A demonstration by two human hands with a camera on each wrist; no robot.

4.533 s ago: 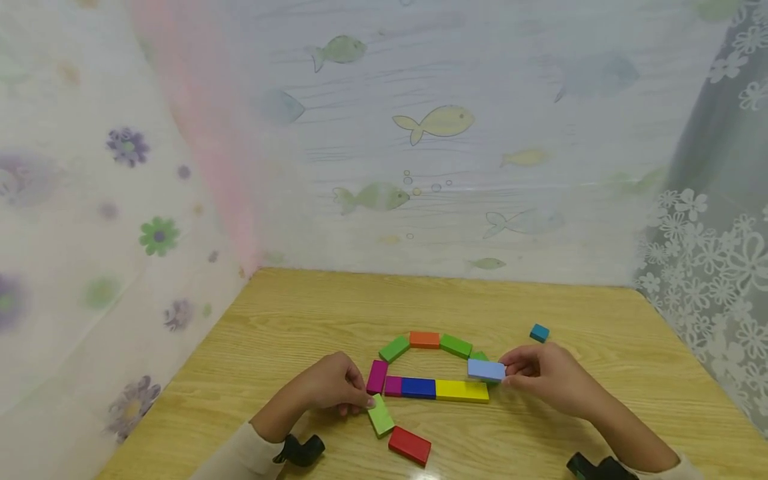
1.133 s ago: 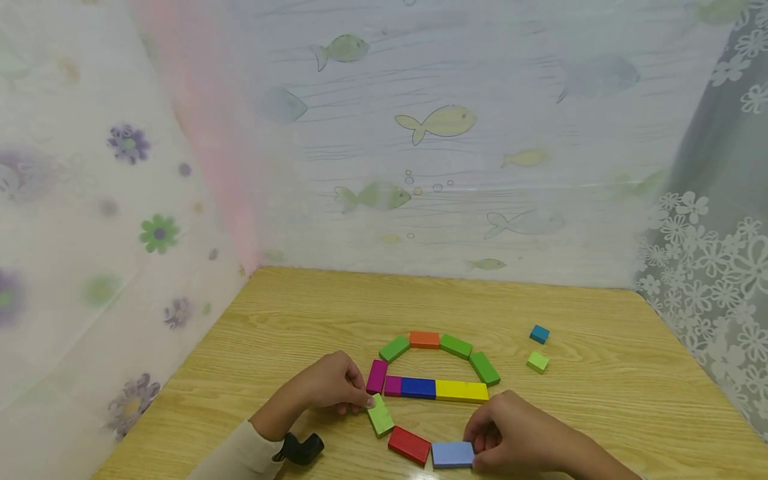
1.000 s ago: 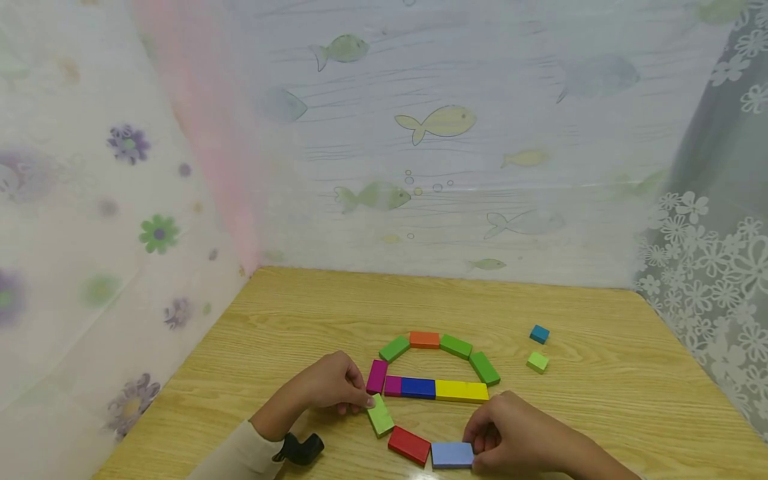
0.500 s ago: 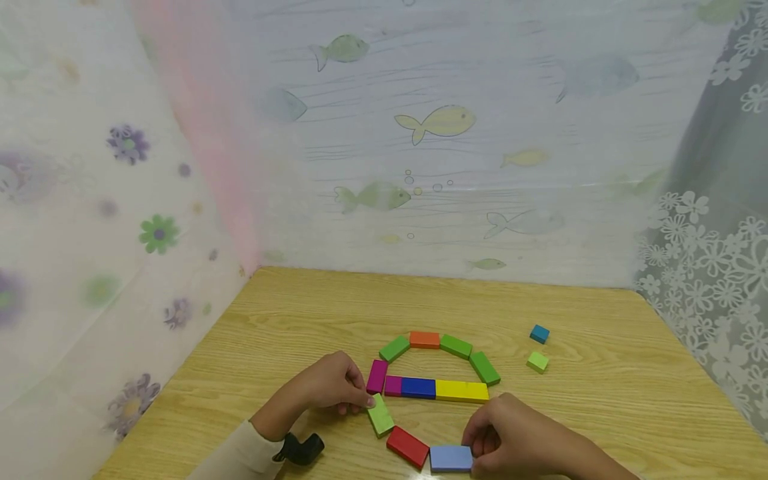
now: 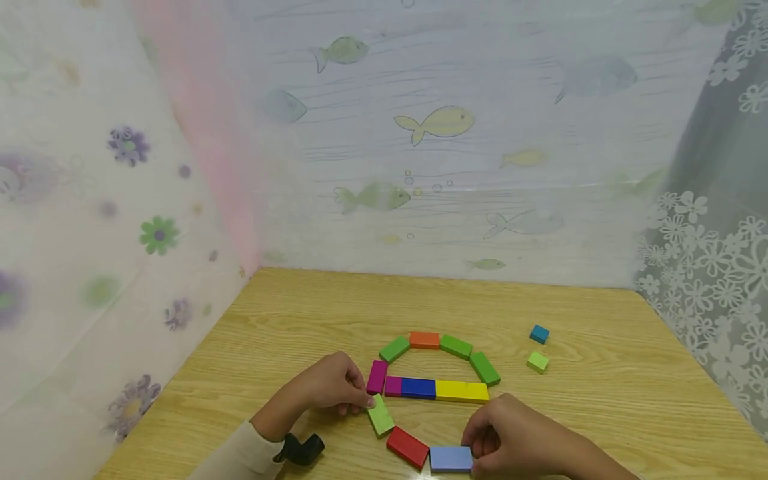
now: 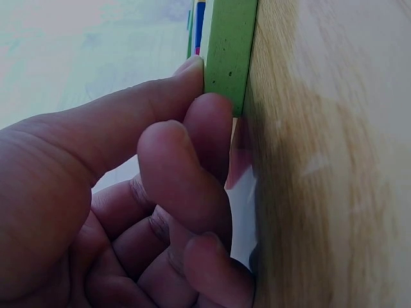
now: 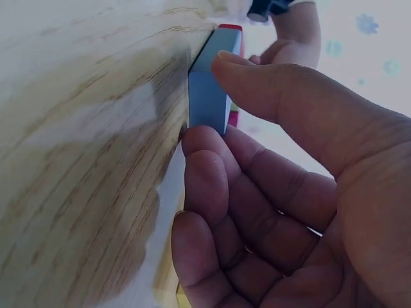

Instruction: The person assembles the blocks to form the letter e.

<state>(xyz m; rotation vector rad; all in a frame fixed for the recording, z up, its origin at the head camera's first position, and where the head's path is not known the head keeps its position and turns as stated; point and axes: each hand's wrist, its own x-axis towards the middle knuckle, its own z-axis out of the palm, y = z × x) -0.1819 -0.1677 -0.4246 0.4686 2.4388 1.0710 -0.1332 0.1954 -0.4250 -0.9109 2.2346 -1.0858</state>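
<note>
In the head view my left hand [image 5: 337,385] pinches the upper end of a light green block [image 5: 381,416] lying flat on the table. The left wrist view shows the thumb on the top edge of this light green block [image 6: 230,58] and the index fingertip against its end. My right hand [image 5: 519,437] holds the right end of a light blue block [image 5: 451,459]. From the right wrist, the thumb lies over the light blue block [image 7: 209,96], with fingertips at its near end. The light blue block's left end meets a red block [image 5: 408,447], whose other end nears the light green one.
Above these, an arc runs from a magenta block [image 5: 377,377] through green blocks and an orange block [image 5: 425,340]. Inside it lies a straight row with a blue block [image 5: 418,388] and a yellow block [image 5: 462,391]. Small teal [image 5: 539,334] and lime [image 5: 538,362] blocks lie apart at right.
Over these seconds my right hand has brought the light blue block from the arc's right side down beside the red one. Lately both have slid slightly towards the front. My left hand has stayed put.
</note>
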